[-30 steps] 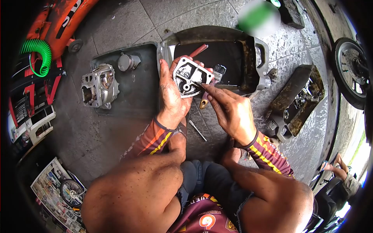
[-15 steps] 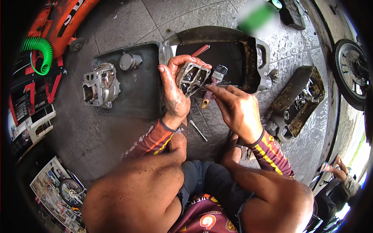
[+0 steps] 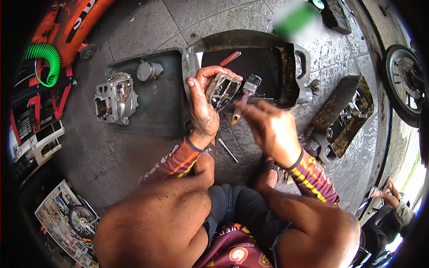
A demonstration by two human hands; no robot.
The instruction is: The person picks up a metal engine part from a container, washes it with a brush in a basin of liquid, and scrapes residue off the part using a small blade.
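Note:
Greasy and half curled, my left hand (image 3: 204, 100) is shut on a metal engine part (image 3: 223, 90) with open, walled cavities facing up. My right hand (image 3: 270, 127) is just right of it, apart from the part, with its fingertips pinched together. Motion smears those fingers, so I cannot make out what thin thing they hold. Behind the fingertips lies a paintbrush (image 3: 252, 85) with dark bristles and a wooden handle end, leaning over the edge of a black pan-like container (image 3: 286, 67). A red-handled tool (image 3: 230, 58) rests inside that container.
To the left, a dark tray (image 3: 163, 107) holds an engine cylinder block (image 3: 116, 99) and a piston (image 3: 149, 70). A slim metal rod (image 3: 228, 150) lies on the floor between my feet. On the right sits a cut-open container (image 3: 344, 118) of small metal parts, near a wheel (image 3: 404, 85).
My right hand has drawn slightly down and away from the engine part, and its fingers are now blurred. The engine part has tilted a little in my left hand.

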